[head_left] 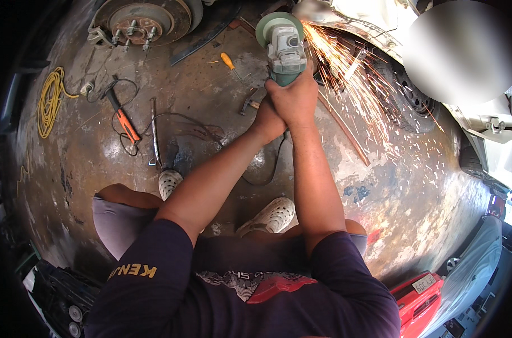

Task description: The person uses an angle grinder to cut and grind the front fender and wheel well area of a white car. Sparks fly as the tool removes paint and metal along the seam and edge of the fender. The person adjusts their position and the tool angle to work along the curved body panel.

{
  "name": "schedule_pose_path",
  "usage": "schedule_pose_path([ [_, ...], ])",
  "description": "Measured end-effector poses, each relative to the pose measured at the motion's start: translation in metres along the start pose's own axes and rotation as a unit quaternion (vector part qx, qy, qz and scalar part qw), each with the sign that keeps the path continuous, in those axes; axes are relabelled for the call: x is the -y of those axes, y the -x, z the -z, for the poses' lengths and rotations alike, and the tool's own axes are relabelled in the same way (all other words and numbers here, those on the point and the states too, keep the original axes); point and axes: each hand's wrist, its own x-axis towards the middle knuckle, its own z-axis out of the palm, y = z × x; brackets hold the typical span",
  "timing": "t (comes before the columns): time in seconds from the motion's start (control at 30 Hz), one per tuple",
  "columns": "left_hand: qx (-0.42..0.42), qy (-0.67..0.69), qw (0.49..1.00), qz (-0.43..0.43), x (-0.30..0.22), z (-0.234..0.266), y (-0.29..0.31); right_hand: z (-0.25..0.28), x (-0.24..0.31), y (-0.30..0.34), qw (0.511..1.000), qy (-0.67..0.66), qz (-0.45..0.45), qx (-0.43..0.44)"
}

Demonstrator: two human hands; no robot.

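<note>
Both of my hands are closed round a green and grey angle grinder (pixel 286 53), held out at the top of the head view. My right hand (pixel 298 100) wraps the body just behind the gear head. My left hand (pixel 269 121) grips further back, close against the right; its fingers are partly hidden. The round disc (pixel 267 26) meets the edge of a white car body (pixel 374 19), where the contact point is bright and smeared. Orange sparks (pixel 346 73) spray from there down to the right. A dark power cord (pixel 279 158) trails from the grinder's rear.
On the floor lie a yellow screwdriver (pixel 227 61), a hammer (pixel 247 105), an orange-handled tool (pixel 127 125), a metal bar (pixel 155 135), a rusty rod (pixel 346 132) and a coiled yellow cord (pixel 48 110). A brake disc (pixel 163 19) stands upper left, a wheel (pixel 405 96) right.
</note>
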Motion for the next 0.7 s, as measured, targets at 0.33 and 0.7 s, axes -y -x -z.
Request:
schedule_pose_path([
  [0.33,0.016,0.011,1.000,0.010,-0.005,-0.002,0.000,0.004,0.001,0.000,1.000,-0.003,0.023,-0.016],
  [0.7,-0.001,-0.033,0.999,-0.013,-0.002,0.006,0.015,-0.005,0.002,0.007,0.999,0.009,-0.032,0.038],
])
